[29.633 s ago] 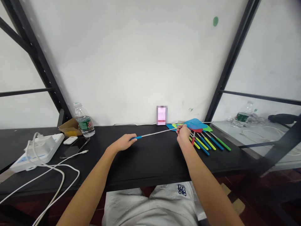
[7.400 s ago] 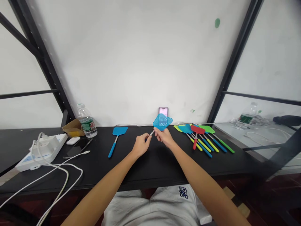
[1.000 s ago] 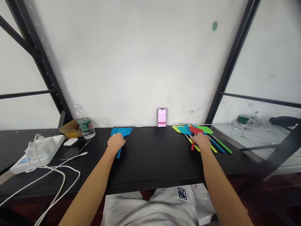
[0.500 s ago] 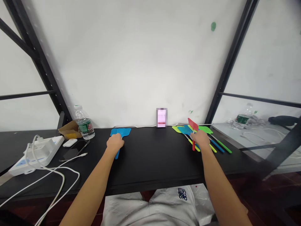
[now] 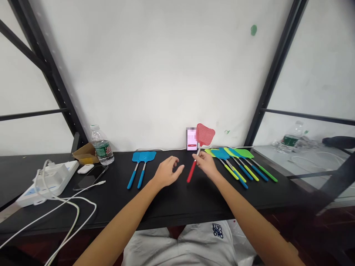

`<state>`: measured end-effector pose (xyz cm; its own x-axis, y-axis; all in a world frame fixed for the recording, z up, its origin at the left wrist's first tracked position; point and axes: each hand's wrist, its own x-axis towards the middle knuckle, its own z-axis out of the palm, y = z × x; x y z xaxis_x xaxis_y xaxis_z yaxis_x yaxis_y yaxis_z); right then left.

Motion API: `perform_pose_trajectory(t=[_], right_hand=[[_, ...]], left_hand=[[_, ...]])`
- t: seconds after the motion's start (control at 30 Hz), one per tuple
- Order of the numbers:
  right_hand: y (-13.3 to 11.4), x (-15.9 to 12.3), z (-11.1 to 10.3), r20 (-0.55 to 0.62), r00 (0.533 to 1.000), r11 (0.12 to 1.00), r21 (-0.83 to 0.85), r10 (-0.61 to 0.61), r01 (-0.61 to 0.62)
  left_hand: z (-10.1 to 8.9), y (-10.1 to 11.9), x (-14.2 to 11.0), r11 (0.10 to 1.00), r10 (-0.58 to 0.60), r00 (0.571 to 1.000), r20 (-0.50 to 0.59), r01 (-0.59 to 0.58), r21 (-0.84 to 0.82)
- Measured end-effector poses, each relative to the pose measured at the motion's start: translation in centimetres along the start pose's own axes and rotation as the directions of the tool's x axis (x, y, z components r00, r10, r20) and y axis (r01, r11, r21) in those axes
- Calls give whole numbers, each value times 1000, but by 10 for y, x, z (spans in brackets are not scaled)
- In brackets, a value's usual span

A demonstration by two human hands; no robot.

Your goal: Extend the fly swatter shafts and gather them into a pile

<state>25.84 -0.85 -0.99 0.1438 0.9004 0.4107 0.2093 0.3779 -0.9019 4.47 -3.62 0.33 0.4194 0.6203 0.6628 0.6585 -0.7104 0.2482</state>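
Note:
My right hand pinches the thin metal shaft of a red fly swatter, held tilted above the black table with its red handle pointing down toward me. A short way to the left, my left hand hovers with fingers spread and curled, holding nothing, its fingertips close to the red handle. Two blue fly swatters lie side by side on the table at the left. A fan of several blue, yellow and green swatters lies on the right.
A water bottle, a small cardboard box, a phone with a white cable and a white power strip sit at the left. A small blurred screen leans on the wall. Black frame posts flank the table.
My right hand lifted the red swatter out of the pile on the right and carried it to the middle. My left hand let go of the blue swatters and moved toward the red handle.

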Motion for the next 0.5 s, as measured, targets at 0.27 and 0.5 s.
perform_pose_trajectory(t=[0.27,0.5], right_hand=[[-6,-19,57,176,984,984,178,0,-32],[-14,-9,31,102,979,845,495,178,-205]], left_hand=[[12,-1,-4,989,-69,990,120,84,-120],[9,2,-6,990,-88,985,145,102,-95]])
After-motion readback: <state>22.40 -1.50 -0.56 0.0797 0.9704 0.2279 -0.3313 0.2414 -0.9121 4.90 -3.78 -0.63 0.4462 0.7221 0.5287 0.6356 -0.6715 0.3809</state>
